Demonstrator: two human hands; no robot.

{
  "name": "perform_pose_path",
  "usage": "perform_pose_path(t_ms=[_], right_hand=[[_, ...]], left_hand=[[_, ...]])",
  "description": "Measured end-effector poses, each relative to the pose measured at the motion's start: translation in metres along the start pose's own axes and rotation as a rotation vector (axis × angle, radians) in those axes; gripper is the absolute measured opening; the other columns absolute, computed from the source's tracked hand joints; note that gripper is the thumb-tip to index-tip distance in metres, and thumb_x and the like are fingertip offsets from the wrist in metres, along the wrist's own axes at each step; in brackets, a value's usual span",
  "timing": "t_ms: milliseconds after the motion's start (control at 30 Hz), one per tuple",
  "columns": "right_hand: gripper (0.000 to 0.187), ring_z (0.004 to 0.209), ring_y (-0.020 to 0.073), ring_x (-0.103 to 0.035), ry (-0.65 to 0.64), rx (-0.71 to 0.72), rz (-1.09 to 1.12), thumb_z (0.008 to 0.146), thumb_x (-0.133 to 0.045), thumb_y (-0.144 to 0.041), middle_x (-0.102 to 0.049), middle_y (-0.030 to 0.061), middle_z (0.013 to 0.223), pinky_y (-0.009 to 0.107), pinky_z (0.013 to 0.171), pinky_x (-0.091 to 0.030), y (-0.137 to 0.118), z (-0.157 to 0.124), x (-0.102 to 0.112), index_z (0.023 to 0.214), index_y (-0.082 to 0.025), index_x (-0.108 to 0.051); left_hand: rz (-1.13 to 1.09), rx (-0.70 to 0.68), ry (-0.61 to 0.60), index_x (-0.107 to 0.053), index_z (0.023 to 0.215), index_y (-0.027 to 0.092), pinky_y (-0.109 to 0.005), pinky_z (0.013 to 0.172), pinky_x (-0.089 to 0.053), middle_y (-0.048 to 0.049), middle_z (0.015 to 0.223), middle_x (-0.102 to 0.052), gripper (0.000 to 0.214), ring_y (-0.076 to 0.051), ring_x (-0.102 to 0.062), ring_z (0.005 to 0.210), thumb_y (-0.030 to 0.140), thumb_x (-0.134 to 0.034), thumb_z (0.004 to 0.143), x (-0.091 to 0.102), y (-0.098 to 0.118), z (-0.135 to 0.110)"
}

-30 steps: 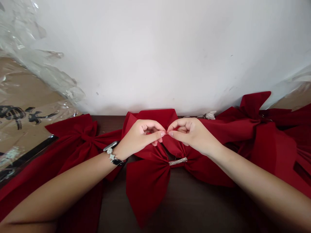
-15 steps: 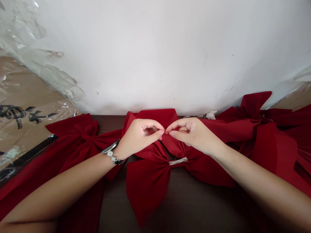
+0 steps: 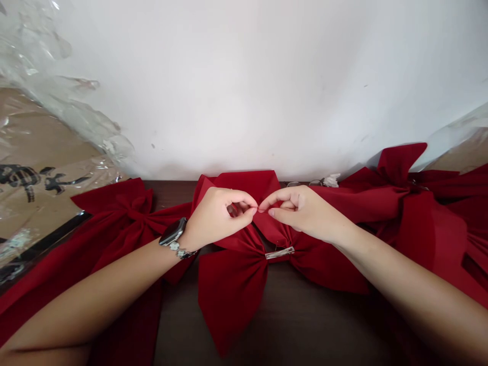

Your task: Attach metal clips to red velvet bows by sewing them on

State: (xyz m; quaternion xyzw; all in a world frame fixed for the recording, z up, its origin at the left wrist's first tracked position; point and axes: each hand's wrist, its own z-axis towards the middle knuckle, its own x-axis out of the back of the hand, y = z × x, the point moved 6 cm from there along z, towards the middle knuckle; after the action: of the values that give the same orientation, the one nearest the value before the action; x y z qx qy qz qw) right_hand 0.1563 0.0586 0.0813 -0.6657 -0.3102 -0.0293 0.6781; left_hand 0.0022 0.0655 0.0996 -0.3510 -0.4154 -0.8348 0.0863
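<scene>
A red fabric bow (image 3: pixel 234 292) lies on the dark table, with a silver metal hair clip (image 3: pixel 279 253) across its centre and a short bit of thread rising beside the clip. Above it my left hand (image 3: pixel 226 211) is closed, thumb and forefinger pinched together. My right hand (image 3: pixel 301 211) comes from the other side, fingers curled, its forefinger tip meeting the left fingertips and its thumb slightly drawn back. Whatever is between the fingertips is too small to make out.
Another red bow (image 3: pixel 131 213) lies at the left, and more red bows (image 3: pixel 404 188) are heaped at the right. A plastic-wrapped cardboard box (image 3: pixel 49 142) stands at the left. A white wall (image 3: pixel 244 91) rises behind the table. Something small and white (image 3: pixel 331 180) sits near the back edge.
My right thumb has slid back a little from its forefinger tip. My left wrist has turned slightly, showing more of the watch face. The bow and clip stay in place.
</scene>
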Motion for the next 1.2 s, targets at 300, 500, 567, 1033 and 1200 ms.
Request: perform_pose_path(t_ms=[300, 500, 567, 1033, 1200], right_hand=[[0.020, 0.040, 0.0040, -0.018, -0.024, 0.007, 0.000, 0.081, -0.056, -0.020, -0.031, -0.0095, 0.045, 0.021, 0.040, -0.013, 0.001, 0.000, 0.000, 0.093, -0.018, -0.072], [0.025, 0.039, 0.0042, -0.018, -0.030, 0.010, -0.007, 0.080, -0.055, -0.018, -0.031, -0.0095, 0.044, 0.021, 0.039, -0.012, 0.002, 0.001, 0.001, 0.098, -0.017, -0.072], [0.025, 0.039, 0.0042, -0.018, -0.034, 0.004, -0.013, 0.079, -0.054, -0.018, -0.030, -0.0096, 0.044, 0.021, 0.039, -0.013, 0.003, 0.001, 0.000, 0.097, -0.018, -0.072], [0.028, 0.068, 0.0098, -0.056, -0.028, 0.042, 0.112, 0.078, -0.068, -0.028, -0.062, -0.0008, 0.076, 0.025, 0.066, -0.046, 0.022, 0.025, 0.004, 0.104, -0.016, -0.069], [0.024, 0.101, 0.0153, -0.064, 0.023, 0.069, 0.439, 0.080, -0.066, -0.023, -0.068, 0.0062, 0.104, 0.034, 0.098, -0.047, 0.031, 0.034, -0.004, 0.103, -0.016, -0.062]], left_hand=[[0.073, -0.035, -0.028, -0.074, 0.078, 0.016, -0.016, 0.057, -0.051, -0.0003, 0.071, -0.073, 0.012, -0.010, -0.065, 0.060, 0.015, -0.062, 0.078, 0.001, 0.004, 0.002], [0.092, -0.036, -0.019, -0.074, 0.079, 0.017, -0.017, 0.058, -0.050, 0.0001, 0.070, -0.073, 0.012, -0.010, -0.065, 0.059, 0.017, -0.062, 0.079, 0.001, 0.002, 0.001], [0.093, -0.035, -0.023, -0.074, 0.079, 0.017, -0.017, 0.059, -0.050, 0.0002, 0.071, -0.073, 0.013, -0.010, -0.065, 0.060, 0.017, -0.061, 0.080, 0.000, 0.001, 0.001], [-0.057, 0.149, -0.054, -0.071, 0.078, 0.016, -0.019, 0.061, -0.050, -0.0016, 0.073, -0.072, 0.013, -0.011, -0.065, 0.063, 0.025, -0.062, 0.082, -0.006, -0.026, 0.007], [-0.172, 0.206, -0.094, -0.070, 0.081, 0.014, -0.019, 0.060, -0.051, -0.0037, 0.073, -0.073, 0.017, -0.011, -0.065, 0.063, 0.028, -0.060, 0.084, -0.014, -0.038, 0.008]])
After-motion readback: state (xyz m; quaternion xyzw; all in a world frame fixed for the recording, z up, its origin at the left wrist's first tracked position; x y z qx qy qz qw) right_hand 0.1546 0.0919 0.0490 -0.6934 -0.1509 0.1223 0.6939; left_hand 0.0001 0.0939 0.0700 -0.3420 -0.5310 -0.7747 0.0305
